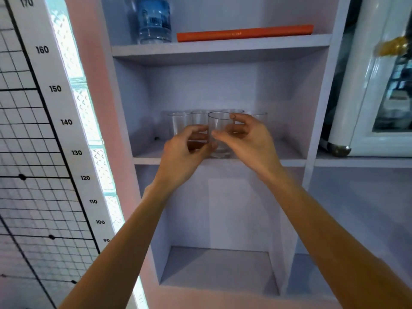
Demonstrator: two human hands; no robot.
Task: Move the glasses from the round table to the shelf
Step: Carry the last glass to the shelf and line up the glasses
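Observation:
A clear glass (219, 126) stands near the front edge of the middle shelf (292, 162) of a pale lilac shelf unit. My left hand (185, 152) curls at its left side and my right hand (245, 139) wraps its right side, thumb and fingers touching the glass. Several more clear glasses (179, 122) stand in a row behind it toward the back of the same shelf. The round table is out of view.
The shelf above holds a blue-labelled water bottle (153, 18) and a flat orange book (245, 32). A lower compartment (218, 266) of the unit sits below my arms. A height chart (55, 88) hangs at left. A white glass-door cabinet (383, 85) stands at right.

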